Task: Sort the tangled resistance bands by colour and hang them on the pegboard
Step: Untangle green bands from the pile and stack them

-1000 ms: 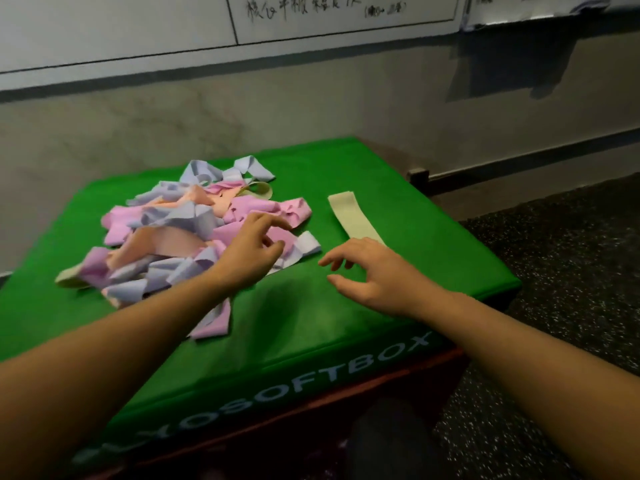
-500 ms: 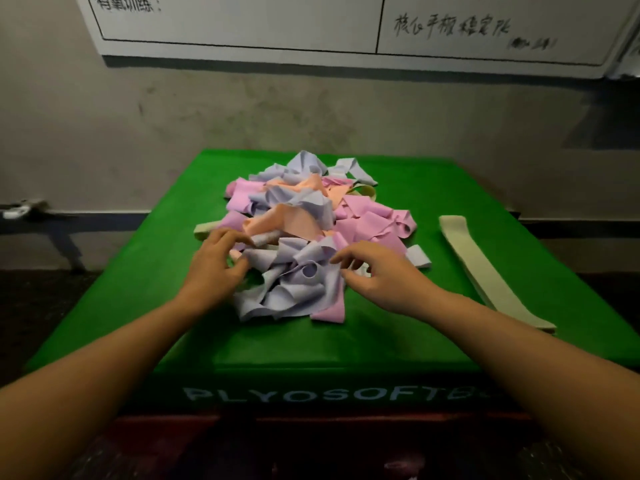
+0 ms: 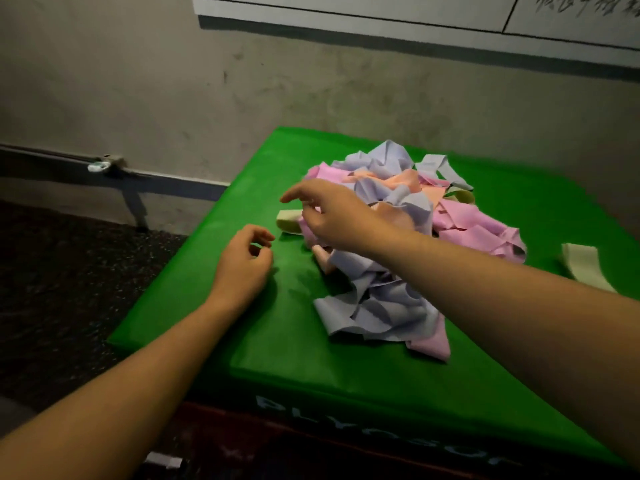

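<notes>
A tangled pile of resistance bands (image 3: pixel 398 271) in lilac, pink, peach and cream lies on the green soft box (image 3: pixel 277 341). One cream band end (image 3: pixel 288 220) pokes out at the pile's left edge. My right hand (image 3: pixel 332 216) reaches across above that left edge, index finger stretched left and the other fingers bent down, with nothing plainly in its hold. My left hand (image 3: pixel 242 261) rests on bare green surface left of the pile, fingers loosely curled and holding nothing. No pegboard is in view.
A single cream band (image 3: pixel 585 268) lies apart at the right edge of the box. A grey wall with a whiteboard (image 3: pixel 415 15) stands behind. A pipe (image 3: pixel 107 166) runs along the wall at the left, above the dark speckled floor (image 3: pixel 69 271).
The view has swung left. My right hand has crossed from the pile's near side to its left edge. My left hand has come off the pile onto the bare green surface.
</notes>
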{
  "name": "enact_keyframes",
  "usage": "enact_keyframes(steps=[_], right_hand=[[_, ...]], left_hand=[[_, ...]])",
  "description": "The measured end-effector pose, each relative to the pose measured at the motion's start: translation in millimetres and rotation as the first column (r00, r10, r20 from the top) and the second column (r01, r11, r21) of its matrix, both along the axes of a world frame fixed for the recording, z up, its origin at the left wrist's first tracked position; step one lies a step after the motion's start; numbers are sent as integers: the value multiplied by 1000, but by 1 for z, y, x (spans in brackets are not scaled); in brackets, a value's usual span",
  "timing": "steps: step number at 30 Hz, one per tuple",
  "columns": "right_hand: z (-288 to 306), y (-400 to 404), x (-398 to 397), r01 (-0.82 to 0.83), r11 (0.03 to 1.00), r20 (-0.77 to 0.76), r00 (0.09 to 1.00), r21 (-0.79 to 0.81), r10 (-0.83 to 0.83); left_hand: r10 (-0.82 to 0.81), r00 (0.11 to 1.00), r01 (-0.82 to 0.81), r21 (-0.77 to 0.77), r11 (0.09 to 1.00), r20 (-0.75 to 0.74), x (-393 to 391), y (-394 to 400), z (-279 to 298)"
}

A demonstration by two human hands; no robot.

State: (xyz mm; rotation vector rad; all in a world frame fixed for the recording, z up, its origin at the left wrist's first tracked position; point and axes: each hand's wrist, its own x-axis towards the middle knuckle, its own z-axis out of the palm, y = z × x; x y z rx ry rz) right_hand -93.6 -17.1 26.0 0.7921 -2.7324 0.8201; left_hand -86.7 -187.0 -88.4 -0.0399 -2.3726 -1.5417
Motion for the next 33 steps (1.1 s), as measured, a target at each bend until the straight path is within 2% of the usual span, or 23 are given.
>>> enact_keyframes(steps=[5,8,10,15,18,22,25,27,30,33], right_hand=[[-25,-36,-54,80,997,74,994,18,-81],[-48,-39,-72,185,982,164,970,-32,-177],[-60,-31,-75,251,968,239,940,8,-245],[-60,-8,-64,170,975,356,910,143,-211],[-55,-1,-49,149,965,329,920,216,-215],[-50,-1,-24,86,994,294,950,73,-104],[-42,-2,-12,79,995,318,947,-66,-54],[-34,-3,-12,118,990,240,966,-80,-96],[-9,-5,-10,189,982,30,981,19,-190],[16,-7,0,168,981,156,976,-98,-152]], left_hand=[[13,998,-11,35,999,-61,0,0,-2],[-4,996,9,55,998,-92,1,2,-5],[-15,995,20,49,999,-98,2,2,-5],[-25,995,28,30,999,-97,2,0,-6],[-38,997,39,1,999,-73,3,1,-6],[-79,995,78,-20,997,-63,9,4,-2],[-100,992,104,52,993,-72,11,4,1],[-106,992,112,91,990,-68,12,5,3],[-156,987,158,32,987,-35,18,7,7],[-217,976,217,7,976,-8,22,8,12]])
